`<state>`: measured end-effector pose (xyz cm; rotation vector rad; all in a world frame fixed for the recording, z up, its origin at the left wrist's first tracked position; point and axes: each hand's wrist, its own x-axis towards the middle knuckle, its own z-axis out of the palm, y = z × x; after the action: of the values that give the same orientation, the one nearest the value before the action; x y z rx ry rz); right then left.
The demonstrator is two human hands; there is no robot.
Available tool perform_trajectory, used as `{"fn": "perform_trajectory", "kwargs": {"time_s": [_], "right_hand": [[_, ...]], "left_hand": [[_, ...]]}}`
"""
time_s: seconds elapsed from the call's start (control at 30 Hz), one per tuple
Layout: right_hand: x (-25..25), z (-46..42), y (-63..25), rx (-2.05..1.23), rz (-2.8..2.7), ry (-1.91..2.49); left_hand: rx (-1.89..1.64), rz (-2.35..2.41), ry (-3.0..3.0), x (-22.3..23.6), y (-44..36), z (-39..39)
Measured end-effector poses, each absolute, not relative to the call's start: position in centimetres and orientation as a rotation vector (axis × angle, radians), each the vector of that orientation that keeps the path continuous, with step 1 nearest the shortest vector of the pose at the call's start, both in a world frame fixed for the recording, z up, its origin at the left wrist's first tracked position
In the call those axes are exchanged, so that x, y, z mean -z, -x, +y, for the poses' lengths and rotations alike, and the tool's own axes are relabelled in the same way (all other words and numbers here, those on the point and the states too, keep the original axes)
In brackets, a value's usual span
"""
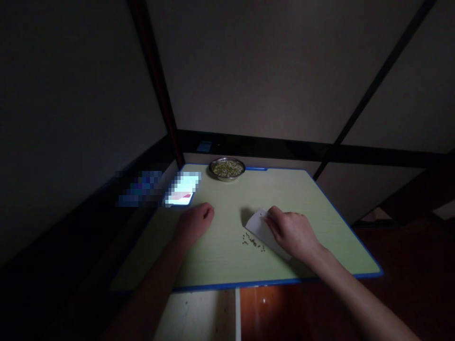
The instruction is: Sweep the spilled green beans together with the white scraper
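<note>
My right hand [293, 232] pinches a white sheet of paper [262, 226], which leans at a slant low over the table. A few dark specks show on the paper near my fingertips. Just beside its lower left edge lie scattered small dark beans or seeds [253, 242] on the table. My left hand [196, 220] is curled into a fist left of the paper, resting at or just above the tabletop. Whatever that fist may hold is hidden. Farther back stands a round metal bowl [227, 178] containing mixed green and pale grains.
The pale green table [284, 189] has a blue rim. A lit phone-like screen [182, 192], partly pixelated, lies at its left edge. Behind the bowl is a blue strip [256, 168]. Pale wall panels enclose the back and left. A white drawer-like box [202, 315] shows below the front edge.
</note>
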<state>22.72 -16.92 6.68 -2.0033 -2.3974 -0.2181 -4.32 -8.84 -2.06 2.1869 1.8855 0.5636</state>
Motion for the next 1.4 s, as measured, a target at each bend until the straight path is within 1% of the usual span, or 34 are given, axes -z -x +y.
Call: {"fn": "perform_trajectory", "kwargs": {"time_s": [0.13, 0.4, 0.63, 0.97, 1.4], "right_hand": [[-7.2, -16.6, -23.6, 0.286, -2.316, 2.049], [-6.3, -17.6, -24.7, 0.303, -2.369, 2.037], [-6.1, -18.5, -25.8, 0.333, -2.365, 2.027], [-6.2, -19.1, -24.4, 0.314, -2.420, 1.923], [-5.9, -18.7, -24.2, 0.311, -2.402, 1.943]], "left_hand": [[-0.600, 1.863, -2.206, 2.3, 4.5, -8.7], [-0.630, 1.860, -2.203, 2.5, 4.5, -8.7], [-0.592, 1.881, -2.206, 2.3, 4.4, -8.8], [-0.559, 1.903, -2.198, 2.2, 4.3, -8.6], [-0.579, 1.892, -2.200, 2.4, 4.5, -8.6]]}}
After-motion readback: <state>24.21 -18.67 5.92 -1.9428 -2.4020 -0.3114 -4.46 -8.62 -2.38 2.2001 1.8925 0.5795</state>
